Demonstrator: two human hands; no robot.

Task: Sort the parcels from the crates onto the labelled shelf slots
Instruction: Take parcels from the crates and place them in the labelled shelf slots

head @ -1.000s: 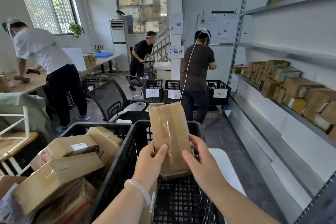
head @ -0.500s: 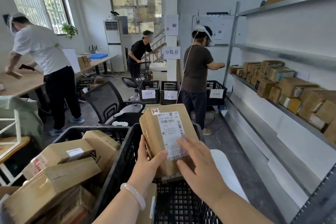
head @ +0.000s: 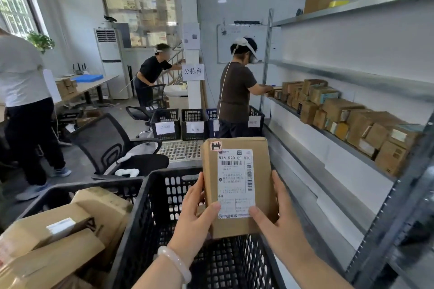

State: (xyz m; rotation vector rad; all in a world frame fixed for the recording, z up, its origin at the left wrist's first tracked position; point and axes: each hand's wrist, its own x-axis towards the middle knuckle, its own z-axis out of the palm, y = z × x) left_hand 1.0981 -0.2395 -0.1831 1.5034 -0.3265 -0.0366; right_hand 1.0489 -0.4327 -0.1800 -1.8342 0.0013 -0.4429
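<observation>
I hold a brown cardboard parcel (head: 237, 185) upright above a black plastic crate (head: 150, 213), its white shipping label facing me. My left hand (head: 195, 216) grips the parcel's lower left edge, thumb on the front. My right hand (head: 279, 218) grips its lower right edge, thumb on the label. A second crate (head: 58, 192) at the left holds several cardboard parcels (head: 65, 234). On the right, a metal shelf (head: 328, 134) carries a row of several brown parcels (head: 352, 119).
A person in a brown shirt (head: 237, 94) stands at the far end of the shelf. Labelled black crates (head: 180, 122) sit on the floor behind. A black office chair (head: 110, 145) stands ahead left. Two more people work at tables on the left.
The parcel has been turned so its label side faces me squarely, and it has shifted right toward the shelf. Both hands keep their grip. My view has swung right.
</observation>
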